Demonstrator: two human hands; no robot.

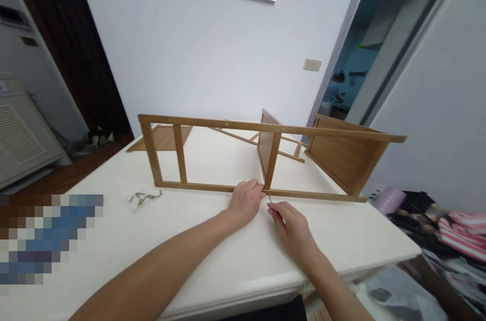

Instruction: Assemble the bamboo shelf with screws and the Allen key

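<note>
A partly built bamboo shelf frame (212, 126) lies on its side on the white table (212, 260). My left hand (246, 199) rests on the frame's lower rail by the joint with an upright slat, fingers curled against the wood. My right hand (291, 227) sits just right of it, fingers pinched on a small metal screw (270, 199) pointed at the rail's joint. Two shelf panels (341, 156) stand attached at the frame's right side.
A small pile of loose screws (143, 197) lies on the table to the left. A loose shelf panel (163, 138) lies at the far left edge. Clothes and bags (448, 230) crowd the right. An open doorway (364, 57) is behind, with a person far inside.
</note>
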